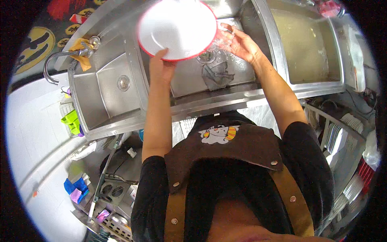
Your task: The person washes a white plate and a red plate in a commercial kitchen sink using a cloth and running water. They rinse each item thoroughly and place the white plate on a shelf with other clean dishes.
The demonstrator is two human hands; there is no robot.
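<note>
My left hand [163, 66] grips the near edge of a white dish with a red rim [178, 33], thumb on its face and fingers underneath. The dish is tilted over the middle sink basin [187, 81], and its upper part is washed out by glare. Just right of the rim, my right hand [239, 44] has its fingers apart, with clear water or suds over them. A grey wet cloth [217, 75] lies on the basin floor, near the drain strainer [206, 57].
The left basin [84, 103] has a curved faucet [50, 65] and an orange cloth [81, 56] at its rim. Cloudy liquid [305, 45] fills the right basin. Stacked dishes [338, 133] stand in a rack below right. Green plastic holders [72, 121] hang at the left.
</note>
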